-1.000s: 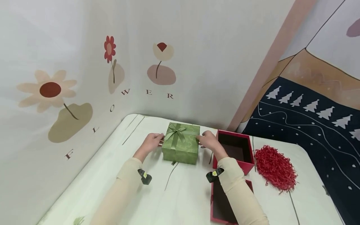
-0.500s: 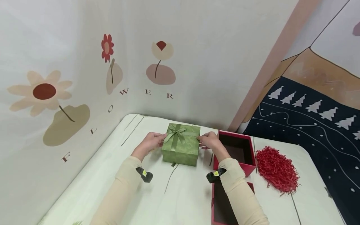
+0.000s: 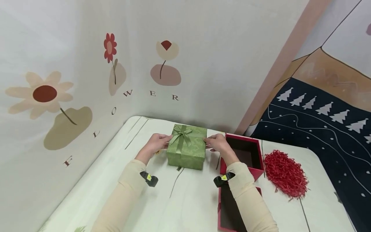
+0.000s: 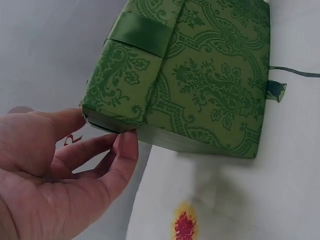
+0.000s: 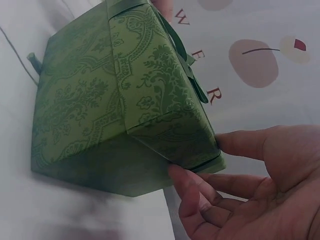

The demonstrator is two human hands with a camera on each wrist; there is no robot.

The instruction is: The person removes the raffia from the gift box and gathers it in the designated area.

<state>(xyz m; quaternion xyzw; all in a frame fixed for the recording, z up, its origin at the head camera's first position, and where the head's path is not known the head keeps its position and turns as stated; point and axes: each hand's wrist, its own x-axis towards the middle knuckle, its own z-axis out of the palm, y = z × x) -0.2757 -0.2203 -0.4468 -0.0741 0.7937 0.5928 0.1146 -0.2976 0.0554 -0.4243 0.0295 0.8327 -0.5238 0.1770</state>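
A green patterned gift box (image 3: 185, 161) stands on the table, its lid (image 3: 195, 145) on top with a ribbon and bow (image 3: 182, 135). My left hand (image 3: 156, 146) pinches the lid's left edge, thumb above and fingertips under the rim, as the left wrist view shows. On the opposite side my right hand (image 3: 219, 145) pinches the lid's right edge the same way; its thumb (image 5: 245, 144) lies at the top edge in the right wrist view. A short ribbon tab (image 4: 276, 91) sticks out low on the box front. The inside of the box is hidden.
To the right stands an open red box (image 3: 256, 172) with a dark inside. Nearer me lies another red-edged piece (image 3: 221, 212), partly under my right forearm. A heap of red shredded paper (image 3: 285, 174) lies farther right. The printed wall (image 3: 208, 80) rises behind the table.
Both hands keep to the sides of the lid, with slight finger shifts. A yellow printed spot now shows below my left hand. The view has shifted slightly.
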